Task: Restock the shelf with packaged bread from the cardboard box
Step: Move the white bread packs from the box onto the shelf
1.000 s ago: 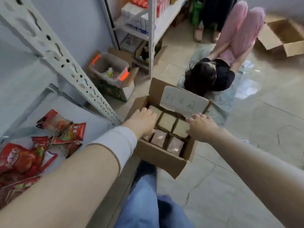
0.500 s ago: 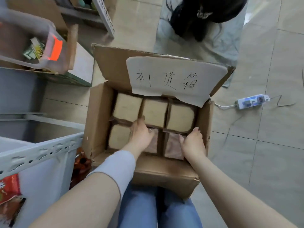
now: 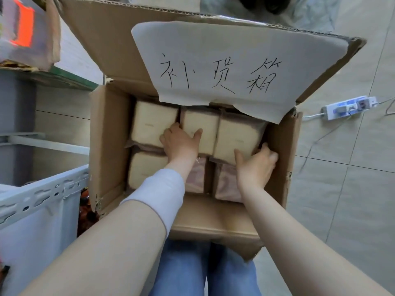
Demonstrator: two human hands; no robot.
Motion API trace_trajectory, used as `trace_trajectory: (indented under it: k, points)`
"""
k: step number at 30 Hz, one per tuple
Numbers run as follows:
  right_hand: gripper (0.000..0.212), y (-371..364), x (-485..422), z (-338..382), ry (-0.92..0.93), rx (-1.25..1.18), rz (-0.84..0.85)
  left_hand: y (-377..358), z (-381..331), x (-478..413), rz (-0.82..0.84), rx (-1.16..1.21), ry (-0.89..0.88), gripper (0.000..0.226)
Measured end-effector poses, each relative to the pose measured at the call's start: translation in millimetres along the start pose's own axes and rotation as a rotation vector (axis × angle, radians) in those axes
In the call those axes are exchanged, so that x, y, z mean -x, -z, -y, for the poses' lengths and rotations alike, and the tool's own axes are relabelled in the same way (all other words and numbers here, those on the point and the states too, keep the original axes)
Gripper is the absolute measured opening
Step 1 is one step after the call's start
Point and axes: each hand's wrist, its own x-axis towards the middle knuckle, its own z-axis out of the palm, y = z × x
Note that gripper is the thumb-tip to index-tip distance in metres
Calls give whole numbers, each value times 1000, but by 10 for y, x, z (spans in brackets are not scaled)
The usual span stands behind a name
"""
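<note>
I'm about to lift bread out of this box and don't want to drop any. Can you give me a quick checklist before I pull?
1. Cardboard box flaps open: ok.
2. Left hand on the middle back bread pack: ok, resting flat, not gripping.
3. Right hand around the right back bread pack: ok, fingers at its edge.
4. Paper label overhanging the back row: not ok.
5. Shelf space free: cannot tell.
</note>
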Motion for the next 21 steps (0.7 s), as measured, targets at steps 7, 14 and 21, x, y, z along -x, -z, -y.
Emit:
trace_trajectory:
  k: [7,14,21]
  points:
    - [52,57,117,-18,-16,-125,99,105,79,50,109,108,-32,47]
    - [52,485,534,-278,-98,-387,307,494,319,620,126,456,41,25]
    - [55,1208,1349,-694,-100,-593,601,1271,900,1689,59,773,43,52]
